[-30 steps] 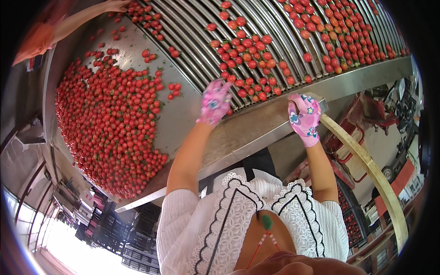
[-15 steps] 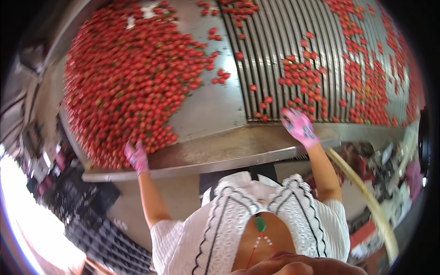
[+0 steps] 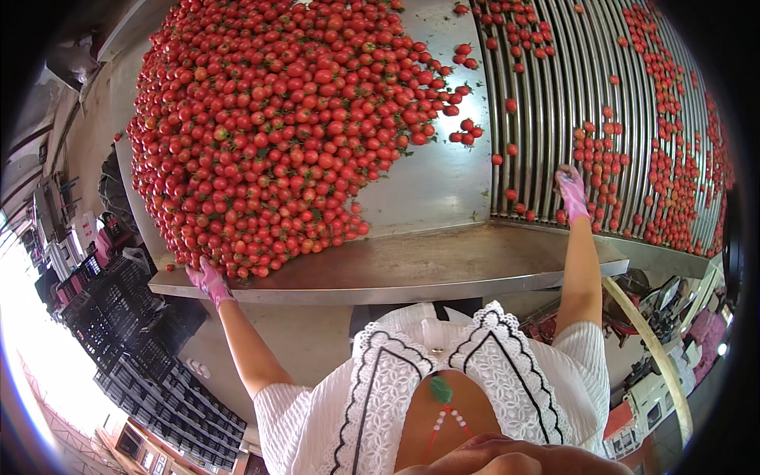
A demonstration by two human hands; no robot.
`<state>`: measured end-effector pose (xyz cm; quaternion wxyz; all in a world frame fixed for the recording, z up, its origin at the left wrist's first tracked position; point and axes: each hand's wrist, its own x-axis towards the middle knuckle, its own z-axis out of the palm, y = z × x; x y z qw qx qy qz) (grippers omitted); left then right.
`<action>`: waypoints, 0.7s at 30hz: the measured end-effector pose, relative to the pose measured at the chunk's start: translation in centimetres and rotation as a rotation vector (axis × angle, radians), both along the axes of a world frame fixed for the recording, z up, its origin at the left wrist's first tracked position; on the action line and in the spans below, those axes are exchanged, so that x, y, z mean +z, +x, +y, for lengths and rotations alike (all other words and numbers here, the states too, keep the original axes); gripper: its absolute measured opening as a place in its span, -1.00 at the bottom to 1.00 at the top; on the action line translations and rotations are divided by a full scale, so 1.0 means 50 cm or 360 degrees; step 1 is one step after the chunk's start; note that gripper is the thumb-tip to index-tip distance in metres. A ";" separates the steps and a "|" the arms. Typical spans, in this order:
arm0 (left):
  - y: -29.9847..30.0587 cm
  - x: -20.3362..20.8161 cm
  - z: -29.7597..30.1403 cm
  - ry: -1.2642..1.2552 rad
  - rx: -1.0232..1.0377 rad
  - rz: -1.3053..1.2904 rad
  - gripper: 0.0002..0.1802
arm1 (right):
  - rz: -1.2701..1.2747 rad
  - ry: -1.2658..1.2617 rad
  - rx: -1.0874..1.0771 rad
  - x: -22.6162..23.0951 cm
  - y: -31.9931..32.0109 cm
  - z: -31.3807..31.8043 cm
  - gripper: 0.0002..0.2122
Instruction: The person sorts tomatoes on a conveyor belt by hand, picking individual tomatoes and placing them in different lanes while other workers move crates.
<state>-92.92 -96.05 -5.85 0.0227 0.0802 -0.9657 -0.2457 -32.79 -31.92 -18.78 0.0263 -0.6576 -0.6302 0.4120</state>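
Note:
A large heap of small red tomatoes (image 3: 277, 142), some with green stems, covers the left part of a metal table (image 3: 419, 198). My left hand (image 3: 208, 283), in a pink glove, is at the heap's near left corner by the table's front rim. Its thumb and fingers are apart, touching the edge of the heap. On the right, my gloved right hand (image 3: 571, 194) is over the metal rollers (image 3: 546, 119), left of a cluster of tomatoes (image 3: 602, 154). Its fingers are curled in; whatever they hold, if anything, is hidden.
A raised metal rim (image 3: 380, 293) runs along the table's front, close to my body. More tomatoes (image 3: 669, 182) lie along the rollers at far right. Stacked black crates (image 3: 158, 388) stand on the floor at lower left. A pale curved pole (image 3: 653, 344) is at right.
My view has shifted, so the heap and rollers appear farther right. My left hand has moved outward to the heap's corner. The right hand has moved farther in over the rollers, its fingers curled.

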 end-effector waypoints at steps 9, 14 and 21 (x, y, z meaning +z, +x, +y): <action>-0.007 -0.027 0.046 0.0022 0.0042 -0.0321 -0.27 | 0.1246 -0.1299 -0.0970 0.283 -0.050 -0.179 -0.83; 0.057 -0.029 0.077 0.0321 -0.0043 -0.0671 -0.26 | 0.1129 -0.0643 0.0547 0.376 -0.037 -0.178 -0.84; 0.150 0.013 0.233 0.0122 -0.0223 -0.0757 0.01 | 0.1260 -0.1496 -0.0112 0.507 0.270 -0.279 -0.73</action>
